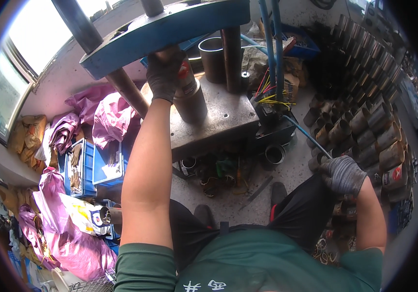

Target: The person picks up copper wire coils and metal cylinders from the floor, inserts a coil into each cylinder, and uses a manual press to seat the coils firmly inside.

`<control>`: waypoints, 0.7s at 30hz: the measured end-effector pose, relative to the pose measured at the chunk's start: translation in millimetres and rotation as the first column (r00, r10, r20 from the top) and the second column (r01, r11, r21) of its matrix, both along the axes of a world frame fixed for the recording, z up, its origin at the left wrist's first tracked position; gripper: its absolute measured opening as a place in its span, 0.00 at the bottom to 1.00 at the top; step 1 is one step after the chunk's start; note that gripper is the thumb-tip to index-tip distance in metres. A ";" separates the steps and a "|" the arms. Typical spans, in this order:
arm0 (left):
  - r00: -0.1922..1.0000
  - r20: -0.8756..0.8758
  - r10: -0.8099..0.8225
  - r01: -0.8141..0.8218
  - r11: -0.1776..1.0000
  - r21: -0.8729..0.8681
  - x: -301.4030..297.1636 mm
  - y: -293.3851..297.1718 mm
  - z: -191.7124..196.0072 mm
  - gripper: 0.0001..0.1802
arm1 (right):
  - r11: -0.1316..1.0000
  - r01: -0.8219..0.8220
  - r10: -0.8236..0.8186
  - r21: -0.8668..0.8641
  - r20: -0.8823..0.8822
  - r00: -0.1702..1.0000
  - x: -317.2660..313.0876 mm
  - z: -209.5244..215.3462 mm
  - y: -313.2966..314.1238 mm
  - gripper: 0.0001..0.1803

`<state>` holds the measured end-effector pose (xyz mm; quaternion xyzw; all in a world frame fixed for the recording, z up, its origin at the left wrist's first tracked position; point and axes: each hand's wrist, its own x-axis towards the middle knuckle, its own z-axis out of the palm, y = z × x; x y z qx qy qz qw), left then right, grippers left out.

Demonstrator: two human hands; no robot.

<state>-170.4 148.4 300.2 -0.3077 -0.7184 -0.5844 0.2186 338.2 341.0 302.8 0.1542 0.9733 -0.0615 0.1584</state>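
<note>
Your gloved left hand (164,73) gripped a metal cylinder (189,97) upright on the press table (228,117), steadying it under the blue platen (170,24); your gloved right hand (342,174) clasped another tube from the stacked tubes (364,121).

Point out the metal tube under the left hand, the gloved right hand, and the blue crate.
metal tube (192,100), head view, on its grey side wall.
right hand (342,175), head view, on the back of the glove.
blue crate (88,160), head view, on its rim.
</note>
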 end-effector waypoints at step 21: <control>0.997 -0.082 -0.001 0.002 1.000 0.007 -11.8 11.7 -9.5 0.44 | 0.997 0.040 -0.051 -0.061 -0.191 0.980 5.3 1.7 0.4 0.14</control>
